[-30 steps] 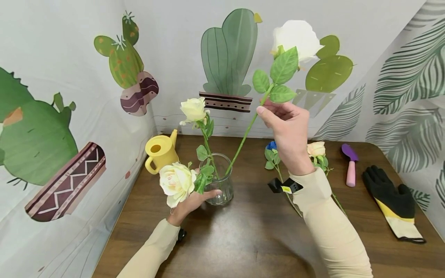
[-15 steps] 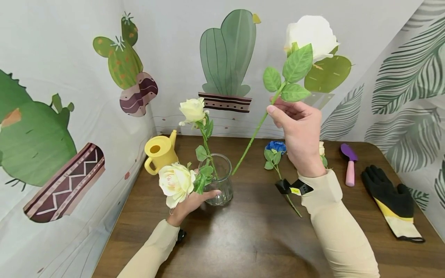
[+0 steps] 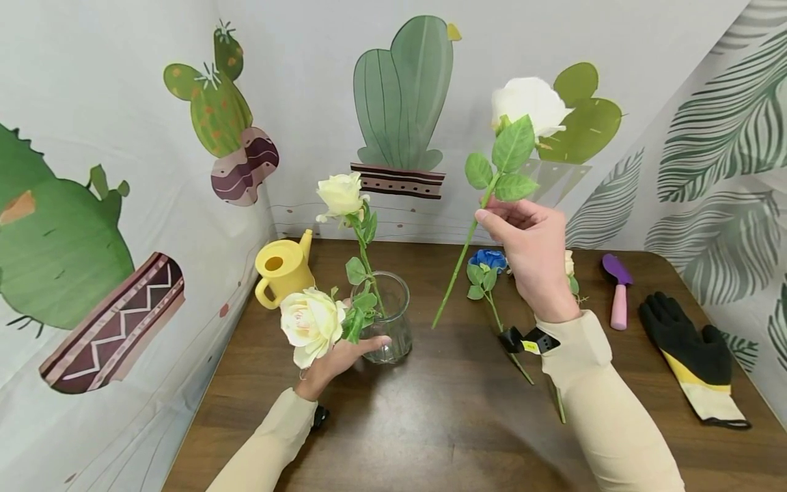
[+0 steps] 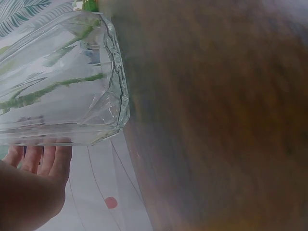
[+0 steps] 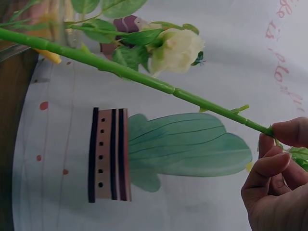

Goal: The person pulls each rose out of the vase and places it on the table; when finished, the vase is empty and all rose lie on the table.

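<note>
My right hand [image 3: 530, 249] pinches the green stem of a white rose [image 3: 531, 106] between thumb and fingers, just below its leaves. The stem slants down to the left, its lower end apart from the vase. My left hand [image 3: 337, 362] holds the clear glass vase [image 3: 396, 335] from its left side, thumb across the front; in the left wrist view its fingers [image 4: 58, 161] lie against the glass. Standing in the vase are an upright cream rose [image 3: 341, 197] and another cream rose [image 3: 312, 324] leaning left over the hand.
A yellow watering can [image 3: 284, 270] stands behind the vase at left. Beneath the right arm lie a blue rose [image 3: 488, 260] and a partly hidden pale rose [image 3: 569, 263]. A purple and pink trowel [image 3: 619, 294] and a black and yellow glove [image 3: 695, 355] lie at right.
The white rose in my right hand has moved right, then lower, its stem end going from the vase's rim to clear of it on the right. The left hand and vase stay put.
</note>
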Available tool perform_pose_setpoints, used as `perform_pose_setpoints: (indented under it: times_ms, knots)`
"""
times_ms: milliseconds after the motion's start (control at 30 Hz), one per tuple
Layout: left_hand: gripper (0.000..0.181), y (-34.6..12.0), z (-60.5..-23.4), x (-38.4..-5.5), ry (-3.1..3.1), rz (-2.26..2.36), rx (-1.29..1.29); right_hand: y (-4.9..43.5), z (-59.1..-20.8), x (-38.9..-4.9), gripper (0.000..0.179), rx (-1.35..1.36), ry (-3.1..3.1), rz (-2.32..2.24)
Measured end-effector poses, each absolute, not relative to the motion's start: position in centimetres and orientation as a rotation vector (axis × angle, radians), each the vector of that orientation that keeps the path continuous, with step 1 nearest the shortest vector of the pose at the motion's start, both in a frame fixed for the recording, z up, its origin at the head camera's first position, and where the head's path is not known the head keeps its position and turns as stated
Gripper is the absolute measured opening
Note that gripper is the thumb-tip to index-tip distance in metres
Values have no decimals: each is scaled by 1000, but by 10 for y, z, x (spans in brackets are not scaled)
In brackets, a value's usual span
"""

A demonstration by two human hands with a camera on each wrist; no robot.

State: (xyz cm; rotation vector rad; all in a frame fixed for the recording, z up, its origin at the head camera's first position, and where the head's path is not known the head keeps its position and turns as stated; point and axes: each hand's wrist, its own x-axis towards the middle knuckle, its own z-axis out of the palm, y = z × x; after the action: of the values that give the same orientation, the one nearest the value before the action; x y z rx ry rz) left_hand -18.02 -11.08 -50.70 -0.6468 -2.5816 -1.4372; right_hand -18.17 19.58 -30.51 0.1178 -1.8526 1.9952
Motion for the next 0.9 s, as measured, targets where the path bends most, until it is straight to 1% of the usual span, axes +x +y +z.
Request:
perform_pose_setpoints:
  times_ms: [167,333,433,500,600,667,833,867,900]
  knots:
    - [56,-112,-508,-180,-2588,-1346,-621,202,-316,-185,12,90,-1987,1919]
    - [57,-111,-508,-180,-2583,-1421,-617,207,-329,-189,14,52,-2128,1847]
    - [56,-112,-507,-179,-2586,-1405,-614,208,-336,-192,9,37,-2200,1835]
    - [55,-112,-507,-179,-2584,-1377,-625,209,-341,-193,2,27,-2244,1829]
    - [55,-112,-506,-180,-2590,-1349,-647,211,-349,-196,13,-2,-2312,1829]
    - [61,-113,-506,-179,-2620,-1257,-641,212,-354,-198,21,-28,-2349,1828]
    - [82,-115,-505,-175,-2679,-953,-582,214,-368,-204,27,-66,-2430,1830]
    - [81,-116,-505,-175,-2683,-968,-587,215,-371,-206,27,-72,-2448,1832]
    - [86,-116,-505,-175,-2682,-940,-584,215,-374,-207,27,-76,-2468,1830]
